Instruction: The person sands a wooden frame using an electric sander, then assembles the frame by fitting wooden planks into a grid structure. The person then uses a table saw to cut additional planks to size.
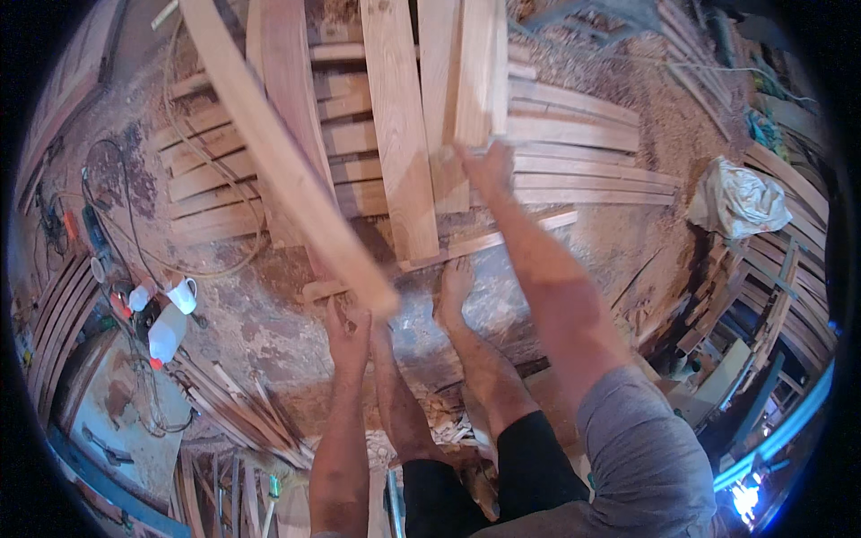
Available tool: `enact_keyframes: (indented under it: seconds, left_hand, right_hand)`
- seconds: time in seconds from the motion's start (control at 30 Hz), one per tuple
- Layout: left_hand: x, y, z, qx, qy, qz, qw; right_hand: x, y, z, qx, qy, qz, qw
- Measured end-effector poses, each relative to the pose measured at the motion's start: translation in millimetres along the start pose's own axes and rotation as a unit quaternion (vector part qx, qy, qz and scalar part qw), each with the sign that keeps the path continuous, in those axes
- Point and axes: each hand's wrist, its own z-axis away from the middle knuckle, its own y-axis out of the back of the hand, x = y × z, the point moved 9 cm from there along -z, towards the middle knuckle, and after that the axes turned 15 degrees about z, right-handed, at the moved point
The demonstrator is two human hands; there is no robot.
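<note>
A long wooden plank (278, 161) slants from the far left down toward me, its near end raised and blurred. My left hand (348, 327) is closed at the left edge of that near end, with some fingers hidden. My right hand (489, 172) reaches forward and grips the near end of a thick wooden board (480, 81). Between the hands, a wide board (401, 134) points away from me beside another board (444, 108). A reddish board (291, 99) lies partly under the slanted plank.
Slats (574, 134) lie crosswise beneath the boards. At left are a white jug (182, 296), a white bottle (167, 334), a corded power tool (92, 229) and a looping hose (193, 148). A pale sack (740, 199) and stacked timber (798, 269) stand at right. My bare foot (456, 289) is near the boards.
</note>
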Motion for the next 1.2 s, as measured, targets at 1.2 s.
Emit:
enact_keyframes:
  seconds: [1.2]
  left_hand:
    - [122.7, 102.3, 254.3, -0.051, 0.098, -0.015, 0.994]
  right_hand:
    - [-71.4, 181.5, 267.0, -0.202, -0.166, -0.492, 0.83]
